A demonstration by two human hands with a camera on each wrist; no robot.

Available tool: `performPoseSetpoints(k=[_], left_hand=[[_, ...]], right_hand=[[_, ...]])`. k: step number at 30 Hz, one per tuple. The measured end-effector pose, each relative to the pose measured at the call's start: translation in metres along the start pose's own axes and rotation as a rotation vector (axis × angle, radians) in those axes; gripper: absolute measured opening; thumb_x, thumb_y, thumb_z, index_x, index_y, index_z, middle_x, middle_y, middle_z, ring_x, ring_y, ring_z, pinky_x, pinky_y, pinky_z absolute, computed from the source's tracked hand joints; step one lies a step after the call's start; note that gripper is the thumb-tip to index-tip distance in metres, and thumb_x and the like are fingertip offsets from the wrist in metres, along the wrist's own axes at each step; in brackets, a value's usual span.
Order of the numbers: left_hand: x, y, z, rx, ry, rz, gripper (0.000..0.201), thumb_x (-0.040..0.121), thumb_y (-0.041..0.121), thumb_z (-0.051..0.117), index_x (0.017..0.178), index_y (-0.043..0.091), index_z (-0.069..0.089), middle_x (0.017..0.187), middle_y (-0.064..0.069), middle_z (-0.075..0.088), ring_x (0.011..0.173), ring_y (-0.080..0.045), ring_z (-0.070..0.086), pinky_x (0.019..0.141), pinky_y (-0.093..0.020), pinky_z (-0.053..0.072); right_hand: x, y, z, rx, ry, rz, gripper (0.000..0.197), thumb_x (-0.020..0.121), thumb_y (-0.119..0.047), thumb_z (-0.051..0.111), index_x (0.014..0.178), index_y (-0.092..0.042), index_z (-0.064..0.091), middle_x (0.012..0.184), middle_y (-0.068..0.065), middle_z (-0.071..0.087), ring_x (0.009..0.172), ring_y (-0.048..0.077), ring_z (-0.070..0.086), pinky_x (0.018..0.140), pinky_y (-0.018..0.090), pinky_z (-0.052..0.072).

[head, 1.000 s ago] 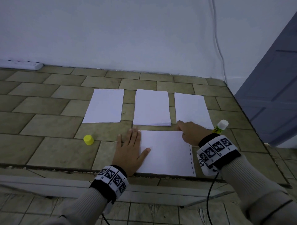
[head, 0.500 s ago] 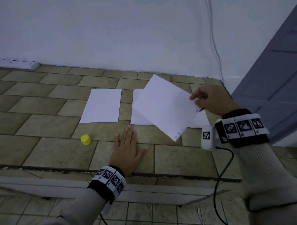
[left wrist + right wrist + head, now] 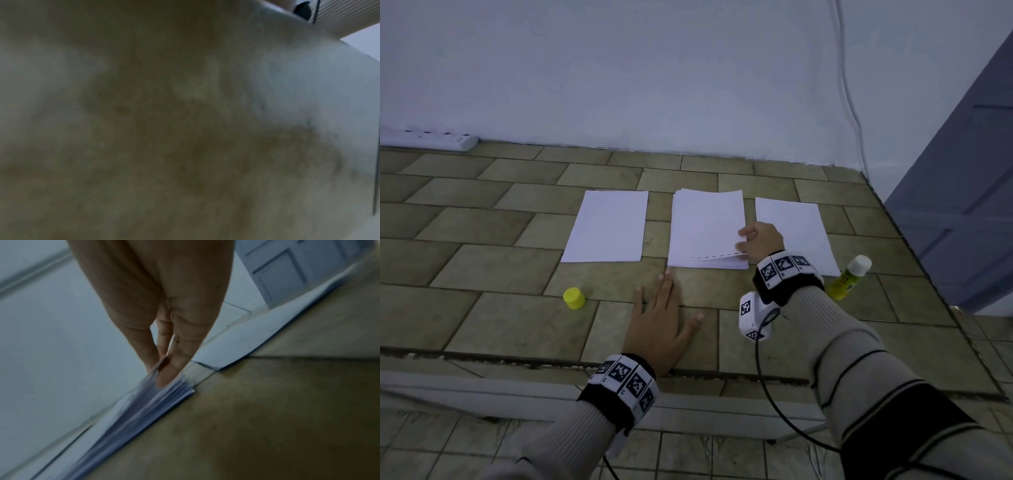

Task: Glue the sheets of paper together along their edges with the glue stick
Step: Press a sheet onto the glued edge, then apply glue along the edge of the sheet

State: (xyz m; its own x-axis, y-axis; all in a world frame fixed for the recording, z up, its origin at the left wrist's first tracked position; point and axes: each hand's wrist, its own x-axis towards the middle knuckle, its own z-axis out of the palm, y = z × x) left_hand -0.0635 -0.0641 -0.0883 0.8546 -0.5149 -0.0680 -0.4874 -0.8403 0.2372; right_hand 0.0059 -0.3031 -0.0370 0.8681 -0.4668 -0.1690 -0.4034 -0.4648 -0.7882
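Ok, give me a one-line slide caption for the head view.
Right hand pinches the top sheet on the middle stack, left hand flat on the tiles, uncapped glue stick lying at right.

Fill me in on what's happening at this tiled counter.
A person is gluing paper. Their right hand pinches the top sheet at the near right corner of the middle stack, while the left hand rests flat on the tiles. The glue stick lies uncapped at the right, and its yellow cap stands apart at the left.
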Motion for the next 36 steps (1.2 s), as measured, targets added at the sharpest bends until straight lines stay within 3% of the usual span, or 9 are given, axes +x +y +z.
performPoseSetpoints(k=[2,4,10,15,20,28,31,33,36], left_hand=[[0.000,0.000,0.000,0.021,-0.010,-0.007,0.112,0.071,0.076,-0.028,0.156,0.009,0.001,0.163,-0.004,-0.013,0.149,-0.015,-0.012,0.120,-0.044,-0.011],[0.000,0.001,-0.001,0.031,-0.015,-0.012,0.111,0.071,0.076,-0.029,0.155,0.009,0.000,0.163,-0.003,-0.013,0.149,-0.014,-0.013,0.120,-0.045,-0.011],[0.002,0.000,0.001,0.025,-0.013,-0.014,0.113,0.070,0.077,-0.029,0.156,0.009,0.002,0.164,-0.003,-0.008,0.149,-0.014,-0.011,0.120,-0.046,-0.009],[0.002,0.000,0.001,0.017,-0.013,-0.013,0.114,0.069,0.077,-0.031,0.156,0.009,-0.001,0.164,-0.003,-0.008,0.149,-0.013,-0.014,0.120,-0.045,-0.011],[0.002,0.000,0.000,0.022,-0.011,-0.011,0.114,0.069,0.077,-0.030,0.156,0.009,0.002,0.164,-0.003,-0.004,0.149,-0.013,-0.011,0.120,-0.045,-0.010],[0.001,-0.004,0.000,-0.039,-0.003,0.002,0.114,0.070,0.079,-0.027,0.156,0.011,0.006,0.164,-0.001,-0.002,0.150,-0.012,-0.007,0.121,-0.044,-0.008],[0.001,-0.007,-0.010,-0.300,0.023,-0.027,0.103,0.080,0.083,-0.001,0.155,0.014,0.012,0.164,0.000,0.006,0.149,-0.010,0.004,0.122,-0.038,-0.004],[0.002,-0.008,-0.028,-0.516,0.057,-0.050,0.074,0.097,0.060,0.034,0.154,0.015,0.019,0.162,-0.001,0.018,0.147,-0.012,0.016,0.120,-0.029,0.009],[0.012,-0.013,-0.062,-0.670,0.171,-0.059,0.058,0.099,0.031,0.052,0.150,0.011,0.030,0.154,-0.003,0.032,0.142,-0.016,0.028,0.111,-0.022,0.021]], right_hand=[[0.000,-0.001,-0.001,-0.126,-0.004,-0.046,0.033,0.082,-0.005,0.069,0.114,-0.007,0.064,0.109,0.011,0.062,0.105,0.024,0.059,0.080,0.020,0.045],[0.001,0.000,-0.001,-0.163,-0.001,-0.068,0.035,0.081,-0.006,0.070,0.115,-0.007,0.064,0.105,0.011,0.062,0.100,0.022,0.058,0.086,0.022,0.042],[0.004,0.001,0.003,-0.190,-0.023,-0.111,0.037,0.080,-0.006,0.071,0.117,-0.007,0.063,0.093,0.004,0.054,0.088,0.014,0.051,0.080,0.019,0.041],[0.003,0.002,0.007,-0.303,-0.028,-0.104,0.034,0.081,-0.008,0.070,0.114,-0.007,0.061,0.111,0.012,0.060,0.103,0.024,0.058,0.078,0.022,0.042],[0.006,0.004,0.012,-0.418,-0.038,-0.091,0.033,0.083,-0.008,0.067,0.115,-0.008,0.059,0.122,0.015,0.056,0.113,0.027,0.054,0.090,0.030,0.045],[-0.010,0.006,0.000,-0.294,0.060,-0.180,0.025,0.088,-0.019,0.064,0.112,-0.011,0.063,0.119,0.016,0.055,0.102,0.027,0.057,0.082,0.026,0.042],[-0.037,-0.001,-0.024,-0.151,0.204,-0.352,0.021,0.089,-0.016,0.062,0.110,-0.012,0.063,0.116,0.012,0.055,0.092,0.022,0.058,0.078,0.021,0.038],[-0.058,-0.003,-0.043,-0.097,0.330,-0.491,0.019,0.089,-0.014,0.062,0.108,-0.013,0.063,0.114,0.008,0.056,0.089,0.014,0.055,0.077,0.023,0.042],[-0.083,0.001,-0.072,-0.095,0.569,-0.629,0.023,0.085,-0.012,0.065,0.107,-0.010,0.061,0.111,0.009,0.058,0.100,0.017,0.052,0.088,0.023,0.039]])
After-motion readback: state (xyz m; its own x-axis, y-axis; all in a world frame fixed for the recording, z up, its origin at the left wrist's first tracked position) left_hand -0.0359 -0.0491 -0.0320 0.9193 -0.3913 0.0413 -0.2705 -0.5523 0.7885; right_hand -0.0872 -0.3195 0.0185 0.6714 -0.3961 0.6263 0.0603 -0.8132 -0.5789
